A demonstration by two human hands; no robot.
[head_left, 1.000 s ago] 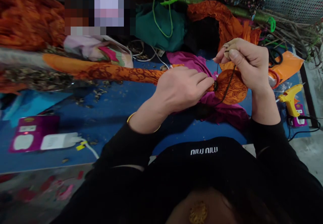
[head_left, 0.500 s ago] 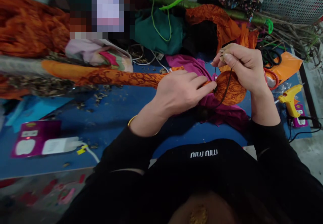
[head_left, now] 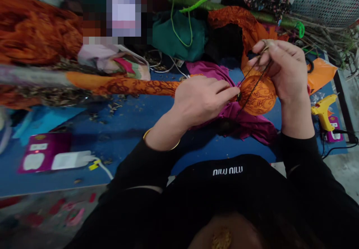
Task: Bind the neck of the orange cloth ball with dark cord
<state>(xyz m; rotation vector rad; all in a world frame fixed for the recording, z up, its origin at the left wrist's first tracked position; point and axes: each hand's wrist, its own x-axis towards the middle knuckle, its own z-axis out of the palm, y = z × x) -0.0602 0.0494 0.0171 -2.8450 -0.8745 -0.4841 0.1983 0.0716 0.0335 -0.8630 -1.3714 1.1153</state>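
My left hand (head_left: 203, 99) is closed around a long pole wrapped in patterned orange cloth (head_left: 140, 87), just left of its round end. That end is an orange cloth-covered ball (head_left: 259, 95) with dark swirls. A thin dark cord (head_left: 253, 88) runs from the neck beside my left fingertips, across the ball, up to my right hand (head_left: 287, 67). My right fingers pinch the cord above and right of the ball. Magenta cloth (head_left: 252, 125) lies beneath the ball and my left hand.
On the blue table (head_left: 123, 118) are a purple power strip (head_left: 60, 140) with a white charger at left and a yellow glue gun (head_left: 325, 110) at right. Teal cloth (head_left: 179, 36), orange fabric (head_left: 36, 28) and dry sticks (head_left: 331, 39) lie at the back. A blurred-out person is beyond.
My right hand has moved up and to the right, drawing the cord into straighter lines away from the neck. My left hand keeps its hold on the pole.
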